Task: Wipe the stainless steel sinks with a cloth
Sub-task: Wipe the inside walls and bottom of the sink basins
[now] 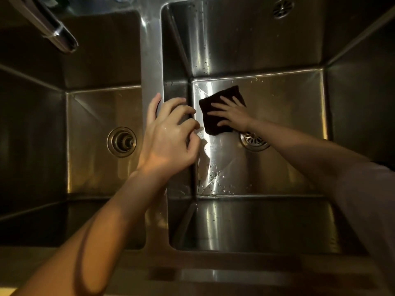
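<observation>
Looking straight down from the head view, there are two steel basins side by side under dim, warm light. The right hand lies flat, fingers spread, pressing a dark cloth onto the floor of the right sink; it grips nothing, the palm simply holds the cloth down. The cloth sits toward the far left part of that floor, just beside the round drain strainer, which the wrist partly covers. Water drops and streaks glisten on the floor nearer the person and on the far wall, where an overflow grille shows near the top. The left hand rests on the divider between the basins, fingers loosely curled over its edge into the right basin, thumb on the flat top, nothing in its hold. The left sink has a drain plug in its floor, and a faucet spout reaches over its far corner. A pale sleeve covers the right upper arm.
</observation>
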Motion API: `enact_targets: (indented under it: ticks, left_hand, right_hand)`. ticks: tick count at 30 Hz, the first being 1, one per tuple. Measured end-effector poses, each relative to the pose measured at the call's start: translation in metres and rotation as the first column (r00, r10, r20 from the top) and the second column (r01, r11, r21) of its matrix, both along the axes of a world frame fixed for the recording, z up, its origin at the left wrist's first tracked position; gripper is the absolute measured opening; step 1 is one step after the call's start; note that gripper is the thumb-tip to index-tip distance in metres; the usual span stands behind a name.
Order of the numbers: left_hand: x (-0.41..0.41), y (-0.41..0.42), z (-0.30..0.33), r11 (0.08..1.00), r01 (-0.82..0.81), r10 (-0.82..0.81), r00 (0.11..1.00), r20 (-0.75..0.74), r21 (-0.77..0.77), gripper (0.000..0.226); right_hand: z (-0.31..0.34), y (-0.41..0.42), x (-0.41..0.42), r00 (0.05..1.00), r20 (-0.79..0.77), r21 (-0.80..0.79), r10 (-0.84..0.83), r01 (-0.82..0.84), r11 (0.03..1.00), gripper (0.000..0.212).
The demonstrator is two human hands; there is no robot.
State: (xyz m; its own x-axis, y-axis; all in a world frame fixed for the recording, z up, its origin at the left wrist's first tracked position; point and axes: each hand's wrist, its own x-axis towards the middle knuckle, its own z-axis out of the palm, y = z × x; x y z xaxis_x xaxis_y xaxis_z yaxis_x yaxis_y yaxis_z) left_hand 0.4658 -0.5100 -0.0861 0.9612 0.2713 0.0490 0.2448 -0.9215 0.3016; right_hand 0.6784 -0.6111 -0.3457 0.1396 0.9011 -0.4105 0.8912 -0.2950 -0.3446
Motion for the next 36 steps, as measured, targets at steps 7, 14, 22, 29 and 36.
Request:
enact_targets:
  ticks: [7, 14, 22, 29, 36]
  left_hand:
    - [-0.001, 0.000, 0.001, 1.000, 0.005, -0.005, 1.000, -0.031, 0.002, 0.024]
    - [0.000, 0.000, 0.001, 1.000, 0.020, -0.020, 1.000, -0.021, 0.020, 0.026]
    - [0.001, -0.001, 0.000, 0.997, 0.019, -0.014, 0.998, -0.066, 0.070, 0.034]
    - [0.002, -0.001, 0.004, 0.997, 0.034, -0.024, 0.991, -0.128, 0.075, 0.037]
    - [0.003, -0.002, 0.007, 0.997, 0.033, -0.023, 0.988, -0.154, 0.066, 0.036]
  right_hand:
    - [0.011, 0.073, -0.005, 0.975, -0.052, -0.050, -0.214, 0.211, 0.976, 0.055]
    - [0.009, -0.005, -0.050, 0.999, -0.002, -0.024, -0.050, 0.050, 0.998, 0.053]
    - [0.014, 0.056, -0.021, 0.985, -0.042, -0.017, -0.169, 0.168, 0.986, 0.055]
    - [0.015, 0.038, -0.032, 0.967, -0.018, 0.005, -0.255, 0.255, 0.967, 0.052]
    - [0.015, 0.000, -0.047, 0.986, -0.001, -0.033, -0.168, 0.168, 0.985, 0.052]
